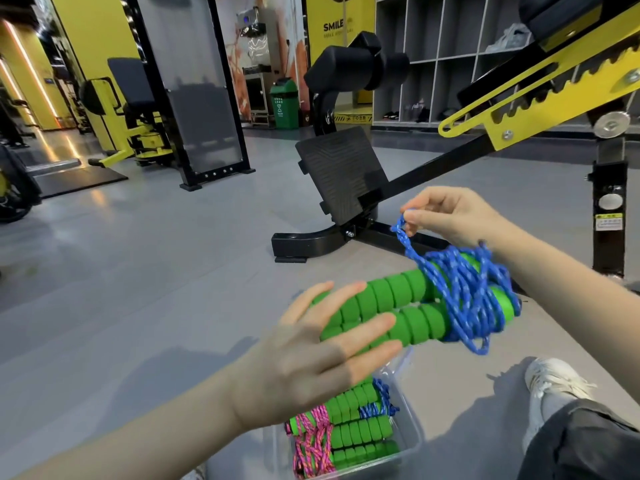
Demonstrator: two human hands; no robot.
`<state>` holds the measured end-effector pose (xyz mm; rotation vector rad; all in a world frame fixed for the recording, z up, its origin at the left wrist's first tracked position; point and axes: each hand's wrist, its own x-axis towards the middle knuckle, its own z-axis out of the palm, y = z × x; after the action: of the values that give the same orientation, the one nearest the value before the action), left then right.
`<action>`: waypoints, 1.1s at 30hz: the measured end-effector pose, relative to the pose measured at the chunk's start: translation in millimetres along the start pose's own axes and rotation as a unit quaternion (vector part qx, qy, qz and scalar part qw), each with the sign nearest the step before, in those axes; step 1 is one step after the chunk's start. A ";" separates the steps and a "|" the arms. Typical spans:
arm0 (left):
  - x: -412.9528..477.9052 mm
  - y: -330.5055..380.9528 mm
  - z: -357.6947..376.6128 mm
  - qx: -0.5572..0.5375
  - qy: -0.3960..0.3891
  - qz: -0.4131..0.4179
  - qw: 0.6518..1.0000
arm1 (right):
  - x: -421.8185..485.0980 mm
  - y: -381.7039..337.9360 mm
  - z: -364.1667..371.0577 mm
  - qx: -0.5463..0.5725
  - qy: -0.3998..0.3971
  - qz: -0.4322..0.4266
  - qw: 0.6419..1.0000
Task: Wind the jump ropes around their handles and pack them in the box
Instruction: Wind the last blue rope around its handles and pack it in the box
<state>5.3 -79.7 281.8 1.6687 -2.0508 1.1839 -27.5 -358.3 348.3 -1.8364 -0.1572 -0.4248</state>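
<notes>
Clear box (414, 441) is sitting on the floor (156, 271) directly under the work, holding wound ropes (360, 431), presumably for a short drop. Left hand (311, 368) is lying nearly flat across the green handles (398, 299), thumb hidden, keeping the pair together. Right hand (453, 216) is pinching the blue rope (474, 296) tail taut, likely for tucking.

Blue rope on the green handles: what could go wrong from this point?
The blue rope sits in loose, uneven turns near one end of the green handles, with a loop hanging below; it may slip off once the right hand lets go of the end it pinches.
The left hand lies with straight fingers across the handles, so they might shift apart or drop.
</notes>
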 end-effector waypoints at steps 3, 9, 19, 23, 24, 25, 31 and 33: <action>-1.6 -14.2 -0.3 0.016 0.026 -0.066 0.997 | -6.7 8.5 -7.6 -0.099 -0.021 0.024 0.995; -12.3 -31.5 11.0 0.078 0.056 -0.175 0.980 | -7.4 -0.8 -5.0 -0.165 -0.111 0.093 0.976; -23.6 -40.3 14.3 0.126 0.012 -0.118 0.985 | -2.5 -10.9 2.9 0.072 -0.024 0.149 0.986; -20.5 -40.2 10.9 0.106 0.041 -0.169 0.979 | -5.0 -6.0 13.6 0.177 -0.026 0.177 0.968; -17.6 -42.0 9.5 0.096 0.054 -0.184 0.977 | -5.6 -2.7 18.2 0.188 -0.036 0.187 0.964; -15.3 -43.9 8.9 0.087 0.062 -0.198 0.974 | -6.7 -0.4 23.4 0.182 -0.050 0.198 0.962; -22.6 -48.1 16.7 0.096 0.035 -0.229 0.968 | -2.3 1.3 50.9 0.180 0.020 0.229 0.956; -23.8 -46.4 17.5 0.106 0.030 -0.226 0.968 | -1.8 5.2 60.3 0.198 0.050 0.252 0.946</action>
<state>59.9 -76.1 275.4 2.0244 -1.4323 1.2978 -14.9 -302.7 327.9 -1.3878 0.2793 -0.1106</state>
